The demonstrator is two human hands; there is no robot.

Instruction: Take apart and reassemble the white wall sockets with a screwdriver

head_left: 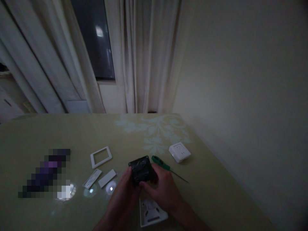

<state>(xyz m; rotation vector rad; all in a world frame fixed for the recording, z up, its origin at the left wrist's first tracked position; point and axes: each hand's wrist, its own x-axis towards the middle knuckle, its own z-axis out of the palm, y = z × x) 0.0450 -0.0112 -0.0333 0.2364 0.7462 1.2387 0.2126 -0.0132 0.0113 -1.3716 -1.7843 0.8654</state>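
Note:
A black, roughly square switch module with a glossy face is held between both hands above the table. My left hand grips its left side, thumb along the edge. My right hand closes on its lower right side, with the thumb at the bottom edge. Below the hands lies a white mounting box, partly covered by them. Just beyond my right hand is a screwdriver with a green handle, its shaft pointing right toward me.
To the left lie a white rectangular frame and two narrow white plates, one ribbed and one smooth. A white wall socket sits at the right, near the wall. A blurred-out dark object lies far left on the table.

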